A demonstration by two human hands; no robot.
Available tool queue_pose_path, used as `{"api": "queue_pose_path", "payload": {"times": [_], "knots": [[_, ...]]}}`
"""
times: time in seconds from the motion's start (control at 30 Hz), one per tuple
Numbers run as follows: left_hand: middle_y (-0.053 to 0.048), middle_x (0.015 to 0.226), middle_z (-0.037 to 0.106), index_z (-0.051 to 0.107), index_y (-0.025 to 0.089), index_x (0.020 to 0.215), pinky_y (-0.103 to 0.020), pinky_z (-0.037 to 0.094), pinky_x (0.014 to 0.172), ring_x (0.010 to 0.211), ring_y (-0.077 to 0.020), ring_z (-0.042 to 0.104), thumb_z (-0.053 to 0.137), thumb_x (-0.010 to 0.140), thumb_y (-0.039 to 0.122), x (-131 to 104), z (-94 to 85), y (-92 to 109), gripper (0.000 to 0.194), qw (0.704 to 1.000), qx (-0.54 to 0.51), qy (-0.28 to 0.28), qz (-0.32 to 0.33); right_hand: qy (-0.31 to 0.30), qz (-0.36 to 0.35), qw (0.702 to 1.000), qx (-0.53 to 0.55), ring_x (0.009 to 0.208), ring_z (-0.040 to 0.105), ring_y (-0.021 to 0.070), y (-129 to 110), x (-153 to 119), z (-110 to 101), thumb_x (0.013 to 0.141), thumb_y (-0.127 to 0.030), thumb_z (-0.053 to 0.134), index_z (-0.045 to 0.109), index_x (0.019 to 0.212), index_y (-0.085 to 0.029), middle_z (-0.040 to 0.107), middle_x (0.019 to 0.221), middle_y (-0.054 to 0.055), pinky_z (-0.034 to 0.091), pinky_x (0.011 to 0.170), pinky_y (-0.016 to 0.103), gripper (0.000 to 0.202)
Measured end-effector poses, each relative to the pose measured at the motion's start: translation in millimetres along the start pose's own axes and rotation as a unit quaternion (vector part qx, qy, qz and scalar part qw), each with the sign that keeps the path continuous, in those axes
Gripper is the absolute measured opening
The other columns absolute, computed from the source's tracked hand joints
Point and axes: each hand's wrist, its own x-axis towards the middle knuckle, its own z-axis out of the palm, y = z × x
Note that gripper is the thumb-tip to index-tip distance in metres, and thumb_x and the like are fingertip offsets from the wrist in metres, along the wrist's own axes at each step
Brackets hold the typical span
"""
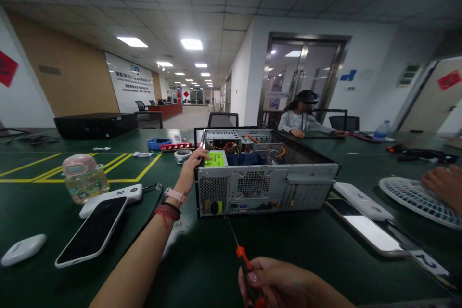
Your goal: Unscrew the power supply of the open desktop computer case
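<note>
A desktop computer case [260, 187] lies on its side on the green table, top open and rear panel towards me. Wires and a green-labelled power supply [215, 159] show inside. My left hand [191, 166] holds the case's near left corner, fingers bent over the top edge beside the label. In my right hand [269, 279], closed round its handle, is an orange-and-black screwdriver [244, 258]. Its thin shaft points up and away to the rear panel's lower edge, near the power socket. Whether the tip sits in a screw is too small to tell.
Left stand a pink-lidded bottle [84, 180], a phone [92, 231] and a white earbud case [23, 249]. Right lie another phone [366, 228] and a white fan grille [415, 197] under another person's hand [445, 185]. A blue tray [159, 144] and tape roll [183, 154] sit behind.
</note>
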Motion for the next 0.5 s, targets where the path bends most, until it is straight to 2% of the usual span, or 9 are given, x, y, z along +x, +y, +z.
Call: {"api": "queue_pose_path", "payload": {"times": [0.07,0.2,0.37,0.5], "knots": [[-0.01,0.117,0.063,0.063,0.016,0.083,-0.041,0.024,0.115,0.129,-0.0259,0.043,0.036,0.083,0.028,0.0,-0.2,-0.7,0.03,1.0,0.003,-0.003,0.0,-0.01,0.008,1.0,0.005,0.054,0.06,0.007,4.1,2.8,-5.4,0.065,-0.039,0.074,0.057,0.082,-0.008,0.064,0.074,0.007,0.044,0.045,0.012,0.04],[-0.01,0.117,0.063,0.064,0.016,0.084,-0.041,0.024,0.115,0.13,-0.0265,0.043,0.036,0.083,0.029,0.3,-0.5,-2.1,0.031,1.0,0.004,-0.004,-0.001,-0.036,0.019,0.999,0.018,0.052,0.061,0.0088,6.9,6.2,-13.7,0.065,-0.035,0.075,0.054,0.089,-0.01,0.068,0.078,0.009,0.047,0.048,0.013,0.041],[-0.01,0.117,0.063,0.064,0.016,0.084,-0.041,0.024,0.115,0.13,-0.0268,0.043,0.036,0.082,0.03,0.5,-0.4,0.2,0.031,1.0,0.011,-0.003,-0.002,-0.06,0.032,0.997,0.028,0.06,0.064,0.0085,-0.8,3.0,-10.7,0.065,-0.024,0.069,0.057,0.108,-0.008,0.068,0.086,0.01,0.05,0.055,0.015,0.047],[-0.009,0.116,0.064,0.064,0.017,0.082,-0.042,0.025,0.114,0.13,-0.0272,0.043,0.036,0.082,0.029,0.5,0.2,2.5,0.031,1.0,0.014,0.003,-0.002,-0.073,0.035,0.996,0.039,0.068,0.066,0.009,-3.7,-0.5,-8.6,0.064,-0.014,0.062,0.051,0.122,-0.011,0.067,0.098,0.013,0.049,0.061,0.016,0.059]]}}
